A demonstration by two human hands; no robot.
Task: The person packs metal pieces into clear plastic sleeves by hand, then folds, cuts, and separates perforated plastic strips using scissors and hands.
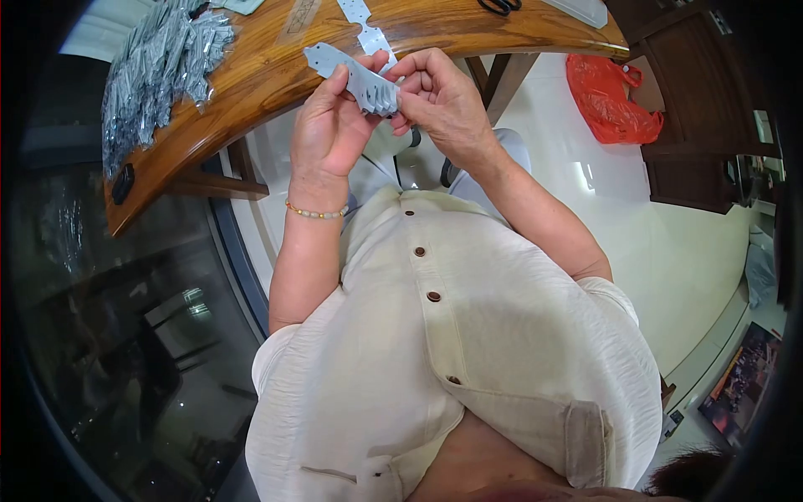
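Observation:
My left hand (pixel 330 125), with a beaded bracelet at the wrist, is closed around a stack of flat pale grey plates (pixel 355 79) with small holes. The stack is held just off the table's front edge, and its layers fan apart at the lower right end. At that fanned end the fingers and thumb of my right hand (pixel 447 105) are pinched together on the plates. Behind the hands, a similar white holed strip (pixel 374 38) lies on the wooden table (pixel 259 75). Part of it is hidden by my fingers.
Many clear-wrapped grey pieces (pixel 167 67) are heaped on the table's left end, near a small black object (pixel 123 184). Black-handled scissors (pixel 500 7) and a clear plastic tray (pixel 581 10) are at the far right. A red plastic bag (pixel 611 105) stands on the floor.

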